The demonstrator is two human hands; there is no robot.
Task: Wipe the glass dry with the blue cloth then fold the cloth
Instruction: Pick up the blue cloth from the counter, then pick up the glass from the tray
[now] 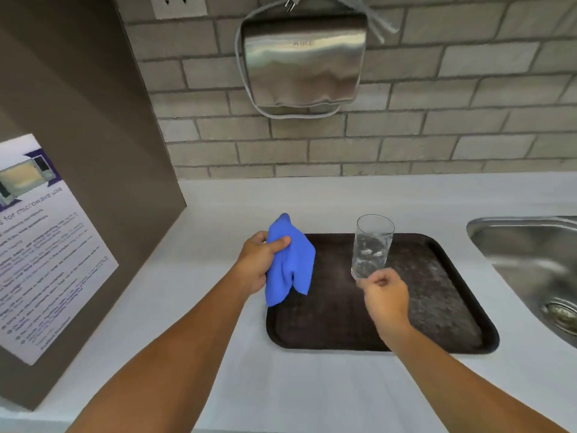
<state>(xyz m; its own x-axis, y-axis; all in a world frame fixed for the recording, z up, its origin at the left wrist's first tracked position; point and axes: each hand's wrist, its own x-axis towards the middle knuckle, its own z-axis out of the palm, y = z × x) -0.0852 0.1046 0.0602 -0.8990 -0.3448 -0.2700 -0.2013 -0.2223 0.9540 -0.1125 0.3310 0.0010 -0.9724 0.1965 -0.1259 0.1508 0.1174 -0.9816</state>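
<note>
A clear drinking glass (371,245) with water drops on it stands upright over the dark brown tray (437,307). My right hand (385,295) grips its base from the near side. My left hand (259,260) holds the blue cloth (290,264) bunched up above the tray's left edge, the cloth hanging down from my thumb and fingers. The cloth and the glass are apart, about a hand's width between them.
A steel sink (530,260) lies to the right of the tray on the white counter (281,385). A brown cabinet side with a microwave notice (40,245) rises at the left. A steel hand dryer (303,60) hangs on the brick wall behind.
</note>
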